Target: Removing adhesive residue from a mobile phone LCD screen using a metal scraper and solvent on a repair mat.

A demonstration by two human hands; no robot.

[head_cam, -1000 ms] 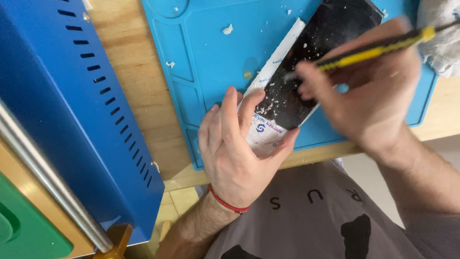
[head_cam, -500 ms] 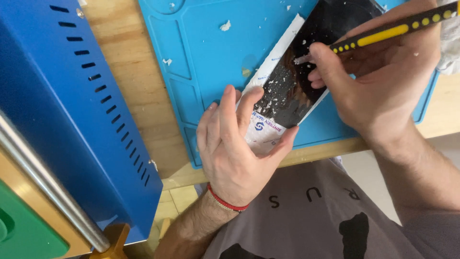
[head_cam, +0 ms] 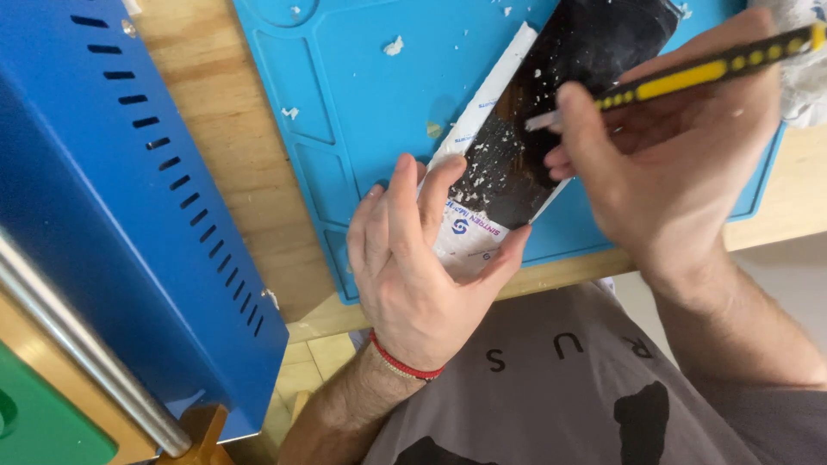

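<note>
From the head camera, the left hand (head_cam: 422, 275) clamps the near end of a dark glass panel (head_cam: 560, 103), fingers pressed together on one edge and thumb on the other. The panel lies slanted on a blue work mat (head_cam: 370, 112), flecked with white residue. The right hand (head_cam: 672, 164) pinches a yellow-and-black scraper (head_cam: 689, 77), its tip touching the panel. A blue metal housing (head_cam: 112, 215) stands at the left on the wooden bench (head_cam: 233, 172).

The right hand (head_cam: 680, 164) has drawn the scraper (head_cam: 689, 77) down the screen (head_cam: 551, 129).
</note>
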